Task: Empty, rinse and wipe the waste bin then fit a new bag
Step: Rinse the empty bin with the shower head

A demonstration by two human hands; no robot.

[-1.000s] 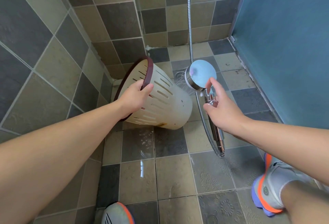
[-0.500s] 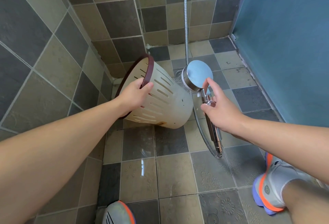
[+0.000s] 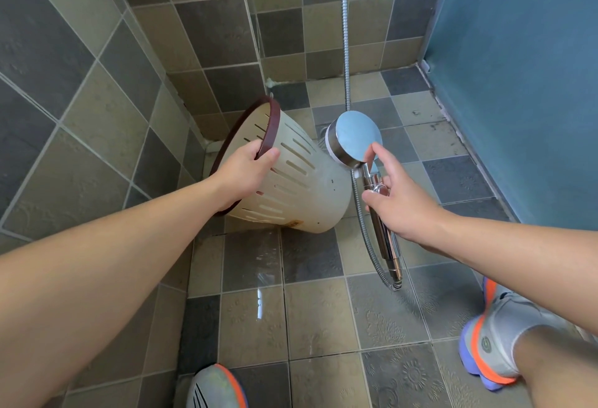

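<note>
Bin: I hold the cream slotted waste bin (image 3: 301, 187) tipped on its side above the wet floor tiles (image 3: 320, 320), its dark brown rim (image 3: 259, 135) turned toward the left wall and its closed base pointing right, near the corner of the shower area.
Left hand: my left hand (image 3: 242, 174) grasps the bin at the rim, thumb lying along the slotted outer wall; the other fingers go over the rim and I cannot see them.
Right hand: my right hand (image 3: 401, 200) is curled round the chrome handle of the shower head (image 3: 356, 137), forefinger stretched up to the edge of the round head, thumb against the handle.
Shower head: its round face is turned toward the side of the bin near the base, just beside it; a faint spray shows between the 2, though whether the head touches the bin I cannot tell.
Hose: a metal hose (image 3: 345, 51) hangs down from the top of the view behind the head, and loops up into the lower end of the handle.
Floor: the grey and beige tiles under the bin shine with water.
Surroundings: tiled walls on the left and behind, a blue panel (image 3: 517, 83) on the right.
Feet: 2 grey shoes with orange trim, 1 at the bottom edge (image 3: 216, 388), 1 at lower right (image 3: 492, 349).
</note>
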